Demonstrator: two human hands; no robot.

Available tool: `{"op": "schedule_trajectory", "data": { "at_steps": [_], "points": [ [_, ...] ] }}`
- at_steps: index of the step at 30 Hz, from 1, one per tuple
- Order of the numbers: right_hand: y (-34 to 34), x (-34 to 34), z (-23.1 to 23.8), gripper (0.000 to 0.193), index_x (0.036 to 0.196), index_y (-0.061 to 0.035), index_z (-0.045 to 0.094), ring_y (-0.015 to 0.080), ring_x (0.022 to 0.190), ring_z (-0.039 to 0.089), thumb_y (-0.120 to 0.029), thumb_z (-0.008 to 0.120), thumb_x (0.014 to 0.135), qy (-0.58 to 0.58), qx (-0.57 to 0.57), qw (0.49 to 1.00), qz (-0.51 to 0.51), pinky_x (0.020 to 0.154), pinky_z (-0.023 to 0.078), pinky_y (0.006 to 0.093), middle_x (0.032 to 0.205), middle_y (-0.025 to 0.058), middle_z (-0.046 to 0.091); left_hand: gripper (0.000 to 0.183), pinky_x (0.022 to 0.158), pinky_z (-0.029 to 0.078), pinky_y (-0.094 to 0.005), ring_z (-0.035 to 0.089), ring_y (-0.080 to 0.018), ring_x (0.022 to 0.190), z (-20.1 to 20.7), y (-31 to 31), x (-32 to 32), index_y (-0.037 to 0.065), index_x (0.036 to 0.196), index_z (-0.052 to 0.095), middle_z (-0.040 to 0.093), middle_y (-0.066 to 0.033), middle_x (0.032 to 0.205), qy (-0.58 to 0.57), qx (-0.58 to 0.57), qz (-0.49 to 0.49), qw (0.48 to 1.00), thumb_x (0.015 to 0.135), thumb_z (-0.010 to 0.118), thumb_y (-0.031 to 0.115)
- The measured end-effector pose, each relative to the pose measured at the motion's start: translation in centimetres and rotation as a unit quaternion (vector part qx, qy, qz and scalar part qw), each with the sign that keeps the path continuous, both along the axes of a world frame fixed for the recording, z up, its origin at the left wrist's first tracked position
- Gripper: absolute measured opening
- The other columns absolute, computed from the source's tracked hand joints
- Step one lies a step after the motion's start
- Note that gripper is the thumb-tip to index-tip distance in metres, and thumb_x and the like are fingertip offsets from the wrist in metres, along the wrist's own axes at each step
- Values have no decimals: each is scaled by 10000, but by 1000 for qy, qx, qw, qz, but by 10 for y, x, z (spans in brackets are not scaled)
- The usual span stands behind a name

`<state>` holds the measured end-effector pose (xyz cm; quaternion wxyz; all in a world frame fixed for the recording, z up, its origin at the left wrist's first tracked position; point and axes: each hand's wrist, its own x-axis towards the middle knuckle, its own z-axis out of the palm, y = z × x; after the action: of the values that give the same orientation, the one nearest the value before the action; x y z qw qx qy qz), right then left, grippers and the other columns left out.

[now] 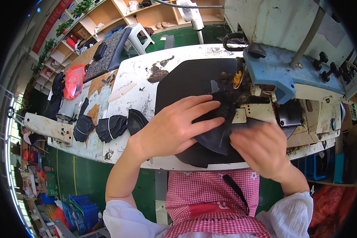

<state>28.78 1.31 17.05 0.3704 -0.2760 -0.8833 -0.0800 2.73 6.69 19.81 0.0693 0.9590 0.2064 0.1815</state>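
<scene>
My left hand [176, 125] lies flat with spread fingers on a black curved fabric piece [216, 137], pressing it down on a black mat [186, 81] at the sewing machine [273, 75]. My right hand [260, 148] is blurred and grips the near right edge of the same piece, just in front of the machine's needle area [242, 101]. The fingertips of my left hand reach close to the needle area. Part of the piece is hidden under both hands.
A row of cut black pieces [107, 127] lies on the worn white table [135, 91] to the left. Further left are brown pieces, a red bag [73, 81] and a dark mat. A white stool [139, 37] and shelves stand behind. Blue crates sit on the floor.
</scene>
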Motion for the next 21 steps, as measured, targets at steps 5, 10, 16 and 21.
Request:
{"op": "schedule_trajectory", "data": {
  "at_steps": [5,10,16,21],
  "points": [
    [-42,-25,-52,308,1062,-56,701,125,746,642,-119,689,761,25,52,975,213,501,475,215,993,57,705,655,1052,463,-484,482,-404,1308,2,3,8,69,1287,615,509,-182,1398,-11,-37,7,999,640,649,-27],
    [-22,-68,-157,305,1224,-109,634,216,923,677,-263,597,963,-52,-170,982,62,746,575,340,1168,78,649,667,1053,461,-462,488,-392,1287,6,-10,19,40,1295,596,511,-182,1357,4,-12,56,998,637,667,-40],
    [-16,-65,-168,306,1236,-109,628,199,1017,649,-292,548,1004,-84,-194,977,38,862,554,342,1183,53,639,627,1053,459,-451,505,-383,1264,-2,-13,27,-6,1271,591,540,-179,1297,-10,17,78,997,652,696,-18],
    [-16,-68,-172,312,1245,-97,619,198,1042,641,-280,551,1002,-43,-230,970,67,874,552,343,1185,58,638,555,1060,453,-465,495,-388,1300,-1,-7,15,0,1260,609,548,-200,1333,-27,14,43,999,712,696,22]
  ]
}}
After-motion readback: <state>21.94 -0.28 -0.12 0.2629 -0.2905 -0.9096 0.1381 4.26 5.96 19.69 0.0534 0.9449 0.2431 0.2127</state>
